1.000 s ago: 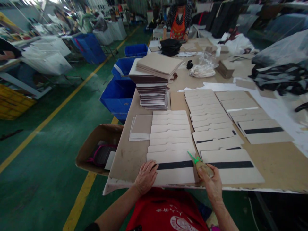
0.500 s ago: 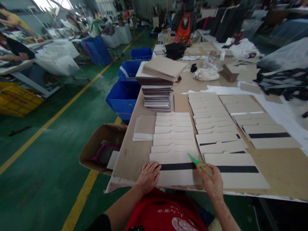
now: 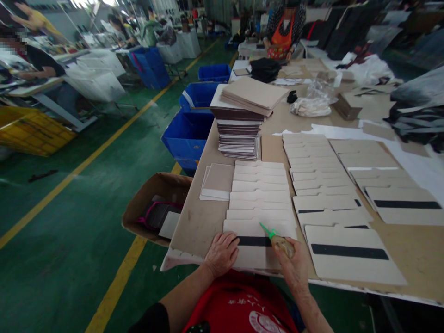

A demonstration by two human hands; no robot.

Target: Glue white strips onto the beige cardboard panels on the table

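Observation:
My right hand [image 3: 291, 263] grips a squeeze bottle [image 3: 283, 246] with a green pointed nozzle, of the kind used for glue. Its tip points up and left, over the upper part of the nearest beige board [image 3: 255, 256]. Across that board runs a black strip [image 3: 255, 241], partly covered by my hands. My left hand [image 3: 222, 253] lies flat on the board's left edge, fingers stretched out over the strip's end. Beyond it, more notched boards [image 3: 260, 185] overlap in a column. To the right lies another board with a black strip [image 3: 350, 268], heading a second column.
A tall stack of boards [image 3: 239, 138] stands at the table's left edge, near a few loose pieces [image 3: 218, 180]. A cardboard box [image 3: 138, 217] and blue bins [image 3: 187, 138] line the left side. Across the table is a co-worker in an orange apron [image 3: 280, 39].
My right hand has moved left over the board with the bottle. My left hand stays on the board's left edge. The whole view has shifted slightly.

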